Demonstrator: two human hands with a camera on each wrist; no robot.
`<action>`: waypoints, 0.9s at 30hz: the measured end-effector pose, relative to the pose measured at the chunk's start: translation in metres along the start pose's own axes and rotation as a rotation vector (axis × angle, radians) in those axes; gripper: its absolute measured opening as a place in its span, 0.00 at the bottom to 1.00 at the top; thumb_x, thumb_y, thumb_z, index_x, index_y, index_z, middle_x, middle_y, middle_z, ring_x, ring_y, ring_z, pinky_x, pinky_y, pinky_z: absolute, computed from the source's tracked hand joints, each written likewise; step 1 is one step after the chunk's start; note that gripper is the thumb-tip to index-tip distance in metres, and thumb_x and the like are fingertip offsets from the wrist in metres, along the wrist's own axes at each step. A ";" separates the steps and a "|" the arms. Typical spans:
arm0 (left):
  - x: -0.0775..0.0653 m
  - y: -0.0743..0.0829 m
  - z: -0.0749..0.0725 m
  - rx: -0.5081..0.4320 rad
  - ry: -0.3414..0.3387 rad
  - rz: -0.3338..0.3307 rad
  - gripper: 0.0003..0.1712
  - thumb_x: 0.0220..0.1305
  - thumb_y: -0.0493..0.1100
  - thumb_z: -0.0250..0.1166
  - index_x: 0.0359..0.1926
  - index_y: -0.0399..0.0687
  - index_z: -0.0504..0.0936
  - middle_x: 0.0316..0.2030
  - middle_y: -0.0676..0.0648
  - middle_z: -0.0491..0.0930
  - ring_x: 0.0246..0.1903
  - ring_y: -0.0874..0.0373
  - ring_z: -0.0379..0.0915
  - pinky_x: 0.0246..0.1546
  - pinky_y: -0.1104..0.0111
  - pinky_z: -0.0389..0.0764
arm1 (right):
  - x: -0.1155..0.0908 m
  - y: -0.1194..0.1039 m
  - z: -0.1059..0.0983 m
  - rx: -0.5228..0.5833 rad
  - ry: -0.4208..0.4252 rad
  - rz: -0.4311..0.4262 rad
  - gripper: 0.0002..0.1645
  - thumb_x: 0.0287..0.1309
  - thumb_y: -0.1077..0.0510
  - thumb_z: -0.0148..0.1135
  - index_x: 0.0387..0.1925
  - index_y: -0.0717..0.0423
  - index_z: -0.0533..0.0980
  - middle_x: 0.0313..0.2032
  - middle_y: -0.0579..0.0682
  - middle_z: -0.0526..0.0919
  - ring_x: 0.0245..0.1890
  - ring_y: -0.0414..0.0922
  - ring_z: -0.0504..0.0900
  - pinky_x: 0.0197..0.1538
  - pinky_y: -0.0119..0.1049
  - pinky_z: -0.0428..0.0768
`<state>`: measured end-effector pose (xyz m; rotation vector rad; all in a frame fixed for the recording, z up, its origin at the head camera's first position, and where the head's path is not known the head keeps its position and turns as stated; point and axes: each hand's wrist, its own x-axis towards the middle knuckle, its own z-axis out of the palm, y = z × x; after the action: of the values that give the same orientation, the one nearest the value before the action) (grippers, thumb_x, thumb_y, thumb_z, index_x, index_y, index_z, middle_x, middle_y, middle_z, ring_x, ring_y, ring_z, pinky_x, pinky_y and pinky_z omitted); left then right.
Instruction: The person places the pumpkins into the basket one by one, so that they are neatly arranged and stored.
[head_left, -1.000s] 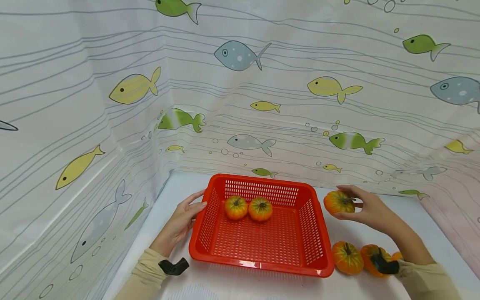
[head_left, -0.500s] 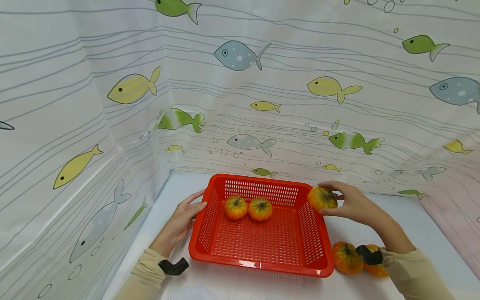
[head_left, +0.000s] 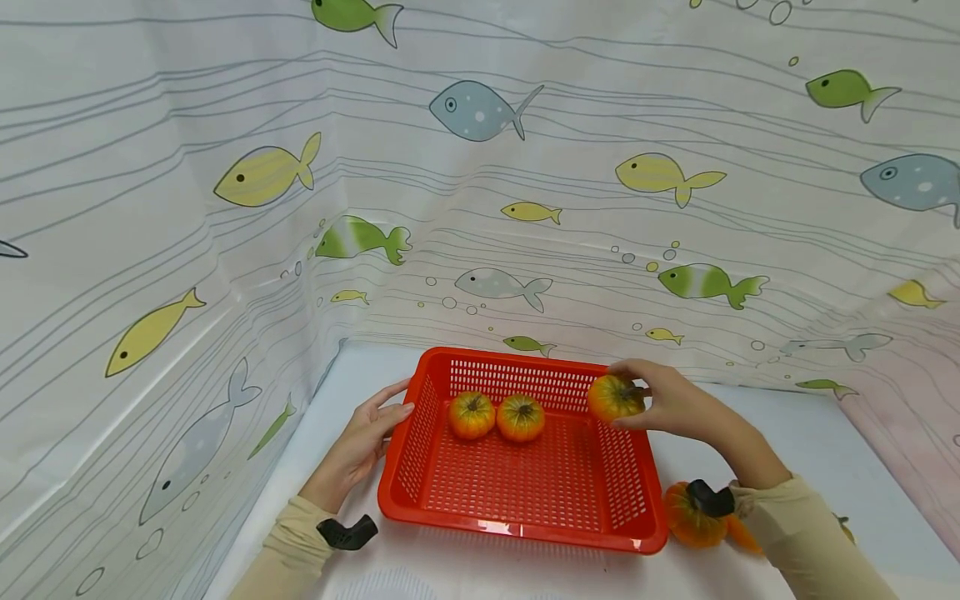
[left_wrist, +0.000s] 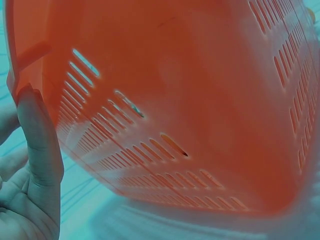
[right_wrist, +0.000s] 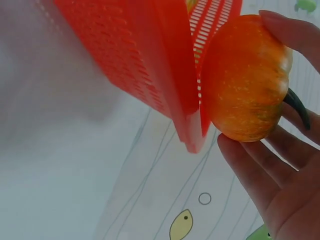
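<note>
My right hand [head_left: 660, 400] grips a small orange pumpkin [head_left: 613, 400] with a dark stem, thumb and fingers around its sides. It is over the right back corner of a red plastic basket [head_left: 517, 537]; in the right wrist view the held pumpkin [right_wrist: 247, 77] overlaps the basket's rim [right_wrist: 175, 65]. At the basket's left side, my left hand [head_left: 367, 437] holds the rim, thumb on top; the left wrist view shows the thumb [left_wrist: 40, 135] against the basket wall [left_wrist: 175, 75]. Two more pumpkins, one left [head_left: 471, 415] and one right [head_left: 521, 418], sit side by side inside near the back.
Outside the basket's right front corner lies another pumpkin [head_left: 693, 521], with more orange beside it partly hidden under my right sleeve [head_left: 795, 525]. Fish-printed sheeting [head_left: 570, 250] rises behind and to the left of the white table [head_left: 810, 442].
My right hand has carried the pumpkin leftward, from beside the basket to over its right back corner. The left hand and the basket have stayed put.
</note>
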<state>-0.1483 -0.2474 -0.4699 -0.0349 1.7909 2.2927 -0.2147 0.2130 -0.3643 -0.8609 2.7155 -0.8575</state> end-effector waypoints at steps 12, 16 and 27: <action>0.000 0.001 0.000 0.005 0.001 -0.002 0.37 0.77 0.44 0.61 0.80 0.51 0.58 0.47 0.51 0.87 0.40 0.62 0.88 0.42 0.66 0.90 | 0.021 -0.016 0.008 -0.157 -0.043 -0.062 0.42 0.46 0.49 0.83 0.61 0.60 0.77 0.57 0.56 0.84 0.54 0.53 0.81 0.56 0.52 0.85; 0.000 0.000 0.000 0.006 -0.001 0.000 0.36 0.77 0.44 0.60 0.80 0.51 0.57 0.46 0.51 0.87 0.40 0.62 0.88 0.42 0.66 0.90 | 0.029 -0.018 0.011 -0.181 -0.067 -0.049 0.42 0.45 0.49 0.84 0.60 0.59 0.78 0.57 0.56 0.84 0.55 0.53 0.82 0.57 0.52 0.85; 0.000 0.000 0.000 0.003 -0.001 0.002 0.36 0.77 0.44 0.60 0.80 0.50 0.58 0.45 0.52 0.87 0.39 0.63 0.87 0.42 0.67 0.90 | 0.049 -0.025 0.022 -0.209 -0.185 0.019 0.40 0.47 0.52 0.83 0.60 0.61 0.78 0.55 0.55 0.85 0.52 0.51 0.82 0.58 0.51 0.84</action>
<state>-0.1484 -0.2474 -0.4700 -0.0316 1.7944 2.2914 -0.2360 0.1578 -0.3679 -0.9018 2.6761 -0.4700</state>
